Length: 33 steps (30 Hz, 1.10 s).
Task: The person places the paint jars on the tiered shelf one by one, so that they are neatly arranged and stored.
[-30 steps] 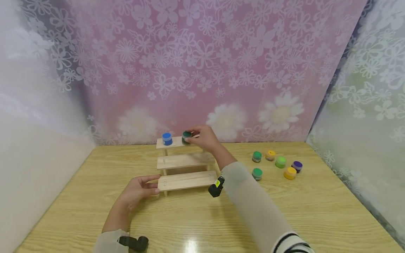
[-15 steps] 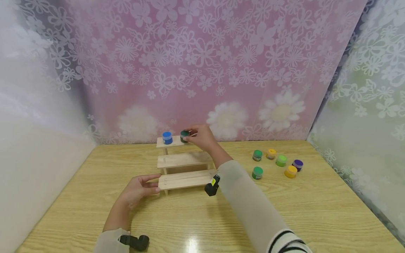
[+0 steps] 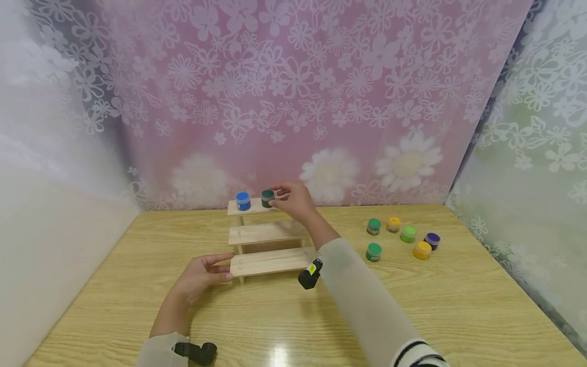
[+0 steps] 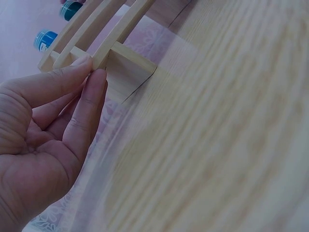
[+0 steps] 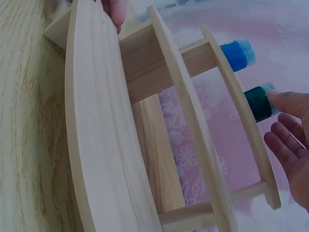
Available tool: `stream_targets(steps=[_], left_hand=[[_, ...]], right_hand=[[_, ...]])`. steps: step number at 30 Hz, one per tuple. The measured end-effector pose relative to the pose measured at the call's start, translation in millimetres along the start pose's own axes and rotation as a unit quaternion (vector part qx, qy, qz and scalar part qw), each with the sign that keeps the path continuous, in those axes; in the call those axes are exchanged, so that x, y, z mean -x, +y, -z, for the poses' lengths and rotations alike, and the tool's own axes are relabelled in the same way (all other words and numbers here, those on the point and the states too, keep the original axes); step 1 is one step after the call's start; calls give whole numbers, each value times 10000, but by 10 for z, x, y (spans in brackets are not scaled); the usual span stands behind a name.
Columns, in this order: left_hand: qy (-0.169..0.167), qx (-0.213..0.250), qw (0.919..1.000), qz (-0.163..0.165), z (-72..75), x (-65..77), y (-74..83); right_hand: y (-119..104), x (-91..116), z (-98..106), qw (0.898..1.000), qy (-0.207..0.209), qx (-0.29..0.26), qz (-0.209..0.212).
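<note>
A three-tier wooden display stand (image 3: 270, 261) stands on the table. My left hand (image 3: 199, 278) pinches the left end of its lowest board between thumb and fingers, as the left wrist view also shows. On the top board a dark green paint jar (image 3: 267, 199) sits to the right of a blue paint jar (image 3: 243, 201). Beside the dark green jar is my right hand (image 3: 295, 202), its thumb tip right at the jar. In the right wrist view the other visible fingers (image 5: 282, 140) are spread away from that jar.
To the right of the stand, several paint jars sit on the wood-grain table (image 3: 458, 306): two green (image 3: 373, 252), a light green one (image 3: 408, 234), a purple one (image 3: 432, 240) and two yellow (image 3: 422, 250). A pink flowered curtain (image 3: 293, 102) hangs behind.
The dark green jar has shifted slightly left along the top board toward the blue jar, and my right hand's fingers have loosened from it. My left hand has stayed on the stand.
</note>
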<state>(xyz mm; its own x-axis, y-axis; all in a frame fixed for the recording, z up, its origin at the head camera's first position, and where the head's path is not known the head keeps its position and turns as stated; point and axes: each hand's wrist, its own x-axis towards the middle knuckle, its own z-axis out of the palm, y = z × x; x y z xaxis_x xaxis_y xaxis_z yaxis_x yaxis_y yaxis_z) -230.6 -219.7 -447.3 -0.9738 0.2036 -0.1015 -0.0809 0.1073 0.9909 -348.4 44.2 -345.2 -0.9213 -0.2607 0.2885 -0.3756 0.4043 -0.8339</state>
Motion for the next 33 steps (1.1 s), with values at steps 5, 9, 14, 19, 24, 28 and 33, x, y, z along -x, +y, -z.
stream_targets(steps=[5, 9, 14, 19, 24, 28, 33], left_hand=[[120, -7, 9999, 102, -6, -11, -13], [103, -28, 9999, 87, -15, 0, -3], [81, -52, 9999, 48, -22, 10, 10], [143, -37, 9998, 147, -19, -2, 2], [86, -43, 9999, 108, -16, -2, -1], [33, -28, 10000, 51, -27, 16, 16], [40, -32, 10000, 78, -31, 18, 25]], right_hand=[[-22, 68, 100, 9998, 92, -56, 187], [-42, 135, 187, 9989, 140, -161, 407], [-45, 224, 308, 9977, 153, -312, 579], [-11, 310, 424, 9961, 168, -372, 778], [27, 369, 508, 9947, 177, -435, 913], [63, 414, 559, 9943, 126, -507, 927], [110, 483, 618, 9936, -13, -511, 1009]])
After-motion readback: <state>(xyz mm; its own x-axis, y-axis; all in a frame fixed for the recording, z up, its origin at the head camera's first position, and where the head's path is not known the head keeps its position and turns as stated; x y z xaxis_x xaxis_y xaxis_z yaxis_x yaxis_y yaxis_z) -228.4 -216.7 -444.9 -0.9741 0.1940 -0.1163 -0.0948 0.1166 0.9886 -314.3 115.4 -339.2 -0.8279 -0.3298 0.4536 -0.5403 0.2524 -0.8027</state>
